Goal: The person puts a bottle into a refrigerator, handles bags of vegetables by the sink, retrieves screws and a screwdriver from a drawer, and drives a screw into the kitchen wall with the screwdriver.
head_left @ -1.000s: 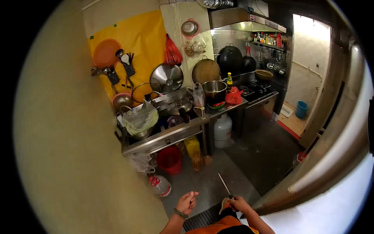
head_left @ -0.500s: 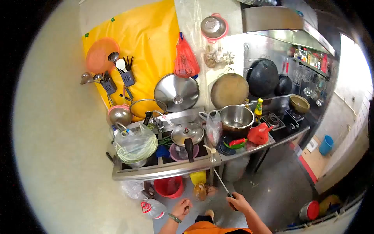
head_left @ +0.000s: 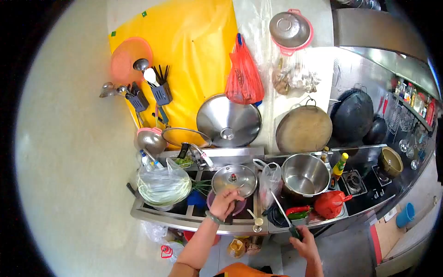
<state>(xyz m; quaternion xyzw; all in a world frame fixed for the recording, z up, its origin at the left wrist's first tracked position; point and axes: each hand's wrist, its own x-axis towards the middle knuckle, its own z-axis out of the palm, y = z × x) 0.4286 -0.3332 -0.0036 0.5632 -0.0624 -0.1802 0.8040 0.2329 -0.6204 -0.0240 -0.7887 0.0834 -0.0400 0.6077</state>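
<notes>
My left hand (head_left: 225, 203) is over the near part of a pressure cooker lid (head_left: 243, 181), covering most of its black handle. Its fingers are loosely bent and apart, with nothing visible between them; contact with the handle cannot be made out. The lid rests above a purple basin (head_left: 240, 207) in the sink. My right hand (head_left: 304, 242) grips the dark handle of a long, slim knife (head_left: 279, 206), its blade pointing up and left. Near the blade are a clear plastic bag (head_left: 269, 184), and red and green peppers (head_left: 297, 213) on the counter.
A large steel pot (head_left: 304, 176), a red plastic bag (head_left: 329, 205) and a yellow-capped bottle (head_left: 340, 165) stand on the right. Bagged greens (head_left: 164, 187) fill the sink's left side. The gas burner (head_left: 353, 182) lies farther right. A golden container (head_left: 236, 248) is on the floor.
My left hand has risen from below the sink edge to the lid. My right hand has carried the knife up and right, to the counter's edge. The view has moved closer to the counter.
</notes>
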